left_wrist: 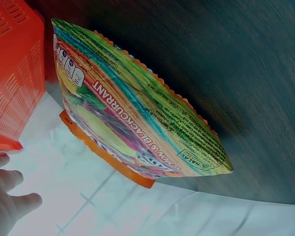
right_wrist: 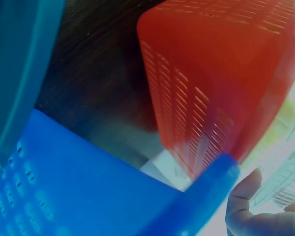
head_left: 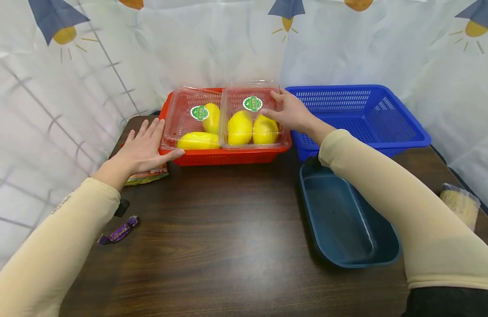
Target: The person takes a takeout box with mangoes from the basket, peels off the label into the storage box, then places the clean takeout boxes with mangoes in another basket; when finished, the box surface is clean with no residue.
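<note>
Two clear plastic boxes with green round labels sit in a red basket (head_left: 228, 157) at the back of the table. Yellow mangoes (head_left: 198, 141) show through the left box (head_left: 184, 99); two more are in the right box (head_left: 236, 99), whose edge overlaps its neighbour. My left hand (head_left: 146, 147) rests along the basket's left rim, fingers straight and thumb reaching over the front rim. My right hand (head_left: 291, 112) grips the right box at its right side, thumb and fingers over the lid. In the right wrist view the thumb (right_wrist: 248, 189) is bent beside the clear plastic.
A blue basket (head_left: 402, 132) stands at the back right, with a dark teal tub (head_left: 343, 220) before it, under my right forearm. A colourful packet (left_wrist: 118, 113) leans beside the red basket. A purple-wrapped candy (head_left: 119, 231) lies front left; a bag of noodles (head_left: 460, 206) is far right.
</note>
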The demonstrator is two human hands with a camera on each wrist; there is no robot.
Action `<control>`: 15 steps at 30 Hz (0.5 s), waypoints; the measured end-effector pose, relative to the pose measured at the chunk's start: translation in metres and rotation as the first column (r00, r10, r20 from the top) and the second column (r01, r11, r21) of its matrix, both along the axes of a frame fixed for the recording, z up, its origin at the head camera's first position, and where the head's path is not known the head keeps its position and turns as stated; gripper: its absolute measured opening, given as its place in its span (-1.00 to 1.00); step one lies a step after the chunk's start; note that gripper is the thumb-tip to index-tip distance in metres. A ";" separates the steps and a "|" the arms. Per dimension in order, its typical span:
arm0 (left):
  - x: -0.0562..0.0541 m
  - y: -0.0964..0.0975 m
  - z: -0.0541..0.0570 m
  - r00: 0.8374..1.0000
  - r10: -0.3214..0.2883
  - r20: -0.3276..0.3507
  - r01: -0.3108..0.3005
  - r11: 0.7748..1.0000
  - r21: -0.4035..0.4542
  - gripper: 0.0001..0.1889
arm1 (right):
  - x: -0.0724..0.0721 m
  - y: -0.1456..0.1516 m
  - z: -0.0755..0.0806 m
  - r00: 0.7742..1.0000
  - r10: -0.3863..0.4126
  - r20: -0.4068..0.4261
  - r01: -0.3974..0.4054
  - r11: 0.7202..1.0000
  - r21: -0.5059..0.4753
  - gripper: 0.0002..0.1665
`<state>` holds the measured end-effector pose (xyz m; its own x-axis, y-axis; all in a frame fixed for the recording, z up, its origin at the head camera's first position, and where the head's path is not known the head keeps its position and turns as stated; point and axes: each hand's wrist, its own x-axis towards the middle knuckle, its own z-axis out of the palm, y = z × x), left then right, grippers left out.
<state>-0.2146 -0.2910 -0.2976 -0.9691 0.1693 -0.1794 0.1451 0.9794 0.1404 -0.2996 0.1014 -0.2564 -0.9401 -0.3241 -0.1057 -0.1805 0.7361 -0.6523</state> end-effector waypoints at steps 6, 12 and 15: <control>-0.001 0.000 0.000 1.000 -0.002 0.004 0.002 1.000 -0.004 0.22 | 0.001 0.006 0.011 1.000 -0.024 0.006 0.025 0.998 -0.051 -0.01; -0.003 -0.001 0.000 1.000 -0.004 0.012 0.004 1.000 -0.003 0.21 | 0.009 0.012 0.027 0.997 -0.076 0.013 0.076 0.994 -0.079 0.01; -0.004 -0.001 0.000 1.000 -0.006 0.014 0.006 1.000 -0.002 0.20 | 0.018 0.016 0.036 0.997 -0.076 -0.003 0.075 0.994 -0.074 0.00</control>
